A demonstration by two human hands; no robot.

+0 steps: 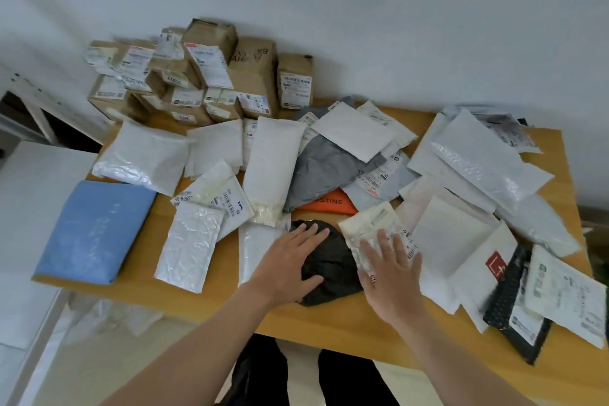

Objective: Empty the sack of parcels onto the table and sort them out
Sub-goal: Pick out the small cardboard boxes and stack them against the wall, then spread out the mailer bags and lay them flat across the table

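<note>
Black bag [331, 273] under flat left hand [286, 269], right hand [392, 277] splayed on cream mailer [369, 224], neither gripping: slide apart w/o dragging neighbours.

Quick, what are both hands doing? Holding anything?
Left hand: open, fingers straight, flat on the black parcel.
Right hand: open, fingers spread over the cream parcel, gripping nothing.

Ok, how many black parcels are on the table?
2. A crumpled black bag under the left hand; a black bubble mailer at front right, partly covered. More may be hidden.
</note>
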